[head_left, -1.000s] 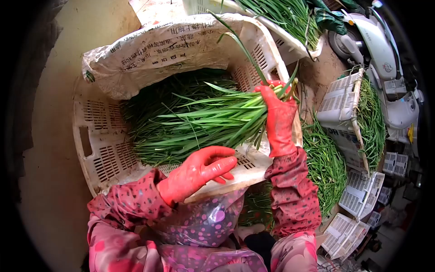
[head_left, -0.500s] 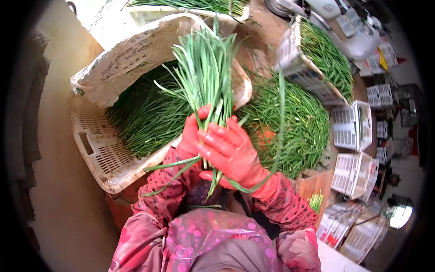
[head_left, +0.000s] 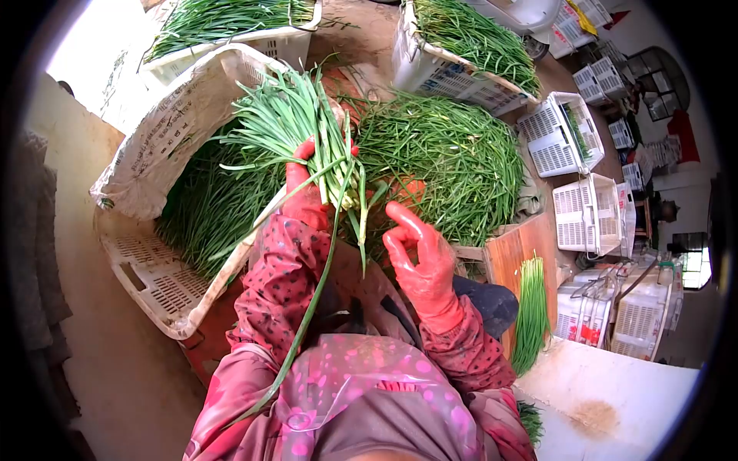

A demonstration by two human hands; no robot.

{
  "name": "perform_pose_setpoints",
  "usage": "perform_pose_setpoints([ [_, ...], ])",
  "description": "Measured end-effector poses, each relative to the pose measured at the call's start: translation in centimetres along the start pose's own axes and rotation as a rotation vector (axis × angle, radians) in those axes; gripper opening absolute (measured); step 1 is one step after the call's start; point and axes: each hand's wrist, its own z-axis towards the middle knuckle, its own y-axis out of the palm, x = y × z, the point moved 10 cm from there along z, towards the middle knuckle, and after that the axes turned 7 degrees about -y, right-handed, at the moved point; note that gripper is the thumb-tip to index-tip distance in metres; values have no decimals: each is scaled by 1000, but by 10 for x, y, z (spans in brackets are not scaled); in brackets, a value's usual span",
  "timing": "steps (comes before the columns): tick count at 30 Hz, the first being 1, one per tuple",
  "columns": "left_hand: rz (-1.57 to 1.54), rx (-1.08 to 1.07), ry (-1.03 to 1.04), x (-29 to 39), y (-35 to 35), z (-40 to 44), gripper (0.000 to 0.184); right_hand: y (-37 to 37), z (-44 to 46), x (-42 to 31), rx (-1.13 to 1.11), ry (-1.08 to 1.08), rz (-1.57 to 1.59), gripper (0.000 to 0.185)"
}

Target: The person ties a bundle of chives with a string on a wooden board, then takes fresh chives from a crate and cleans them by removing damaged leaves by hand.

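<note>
A bunch of garlic chives [head_left: 288, 115] is gripped in my left hand [head_left: 304, 200], which wears a red rubber glove. Its leaf tips fan toward the upper left, and the pale stem ends point down to the right. One long loose leaf trails from the bunch down over my apron [head_left: 369, 369]. My right hand [head_left: 423, 265], also gloved in red, is apart from the bunch at its lower right. Its thumb and index finger are spread with nothing between them; the other fingers curl loosely. Behind the bunch spreads a heap of loose chives [head_left: 453, 165].
To the left, a white perforated crate [head_left: 173, 326] with a sack liner [head_left: 157, 150] holds more chives. Chive-filled crates [head_left: 430, 69] stand at the back. A tidy chive bundle [head_left: 530, 315] lies at right beside a white tabletop [head_left: 623, 399]. Other crates [head_left: 588, 215] stand farther right.
My right hand has come off the chives and moved down to the right. The bunch, now in my left hand alone, tilts more to the left. The whole view has shifted.
</note>
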Motion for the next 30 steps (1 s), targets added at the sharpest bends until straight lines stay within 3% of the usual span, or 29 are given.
perform_pose_setpoints([
  [1, 4, -3, -1, -4, -2, 1, 44, -12, 11, -14, 119, -56, -28, 46],
  [3, -1, 85, 72, -3, -15, 3, 46, -11, 22, -23, 91, -110, -97, 44],
  [4, 116, 314, 164, 0, -26, -1, 48, -7, 24, -36, 62, -297, -207, 43],
  [5, -15, 49, 4, -11, -17, 5, 48, 1, 21, -48, 34, -483, -317, 42],
  [7, 34, 46, 50, -11, -18, 4, 47, -5, 15, -43, 108, -501, -226, 35],
  [11, -34, -108, 75, -12, -1, 2, 41, -38, -10, -50, 85, -413, -77, 21],
  [13, -23, -150, 55, -6, -2, 7, 42, -55, -31, -9, 102, 55, 530, 19],
  [15, 126, -74, 52, 14, -29, 14, 52, -99, -55, 18, 274, 279, 670, 19],
  [18, 206, -107, 53, 32, -41, 17, 40, -187, -100, 69, 536, 330, 602, 27],
  [19, 286, 5, 95, 39, -52, 20, 35, -221, -116, 82, 624, 351, 555, 27],
  [20, 287, -14, 116, 37, -45, 18, 38, -256, -128, 90, 655, 356, 463, 31],
  [22, 320, -40, 30, 44, -54, 24, 50, -325, -158, 106, 760, 235, 631, 31],
  [23, 360, -386, -194, 9, -14, 16, 52, -360, -173, 106, 844, 158, 803, 29],
  [25, 322, -92, -28, 64, -70, 33, 56, -444, -219, 109, 1096, 155, 684, 32],
  [26, 299, -89, -36, 73, -81, 37, 55, -485, -238, 104, 1047, 117, 491, 34],
  [28, 236, -141, -126, 60, -80, 39, 52, -539, -267, 61, 1304, 239, -67, 35],
  [30, 179, -206, -231, 26, -60, 33, 49, -568, -275, 33, 1255, 294, -484, 34],
])
